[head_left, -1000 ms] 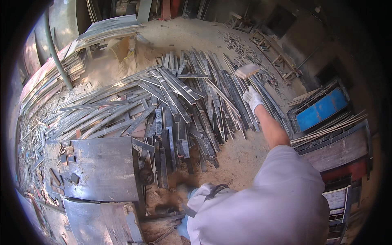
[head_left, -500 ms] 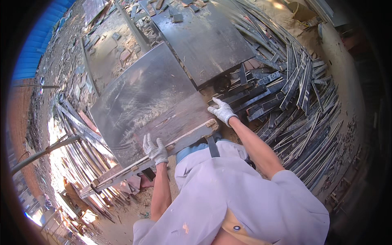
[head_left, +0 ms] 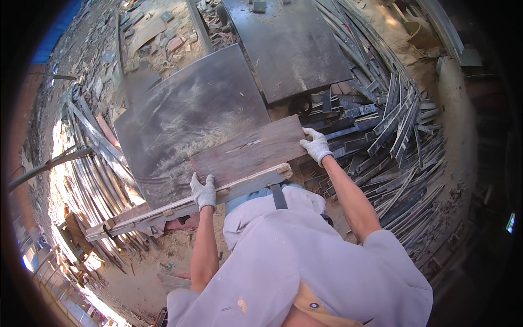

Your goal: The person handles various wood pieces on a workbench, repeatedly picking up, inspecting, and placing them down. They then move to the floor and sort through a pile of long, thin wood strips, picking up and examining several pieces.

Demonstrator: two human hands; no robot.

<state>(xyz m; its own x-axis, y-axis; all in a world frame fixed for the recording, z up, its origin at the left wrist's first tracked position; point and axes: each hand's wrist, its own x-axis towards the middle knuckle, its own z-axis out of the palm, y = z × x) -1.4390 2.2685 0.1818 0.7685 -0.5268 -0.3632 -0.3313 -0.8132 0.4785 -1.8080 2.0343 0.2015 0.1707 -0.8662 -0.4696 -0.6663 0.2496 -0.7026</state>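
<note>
Gripping brown rectangular wooden board (head_left: 248,155): your white-gloved left hand (head_left: 203,191) curling at 7 o'clock edge, right hand (head_left: 316,145) clamping 3 o'clock corner. Risking slip onto grey steel table (head_left: 185,117), pinching fingers.

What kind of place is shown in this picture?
Probably an outdoor wood or scrap yard workshop: gloved hands, left hand and right hand, hold a wooden board on a metal table, with piles of strips on sandy ground.

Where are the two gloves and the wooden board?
left hand (head_left: 203,192), head view, back of the white glove
right hand (head_left: 316,145), head view, back of the white glove
wooden board (head_left: 248,153), head view, middle of its brown face
</note>
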